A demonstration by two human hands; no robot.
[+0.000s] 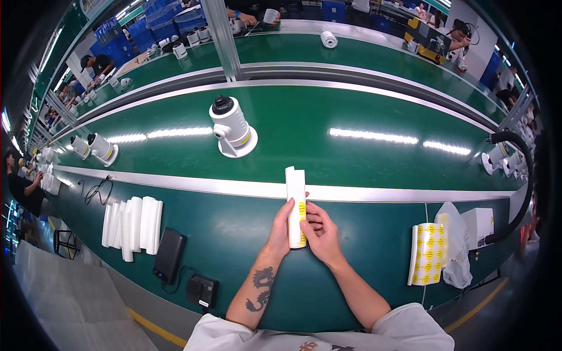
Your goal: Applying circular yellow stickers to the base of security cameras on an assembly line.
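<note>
White strip (295, 199), yellow round stickers

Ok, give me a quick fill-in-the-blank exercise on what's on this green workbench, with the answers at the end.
1. Both hands, left hand and right hand, hold a rolled white sheet bearing small ____ stickers.
2. The sticker sheet lies to the person's ____ side.
3. The white camera with the black top stands on the ____ conveyor belt.
4. The stack of white sheets lies beside a ____ flat device.

Missing words: yellow; right; green; black
</note>
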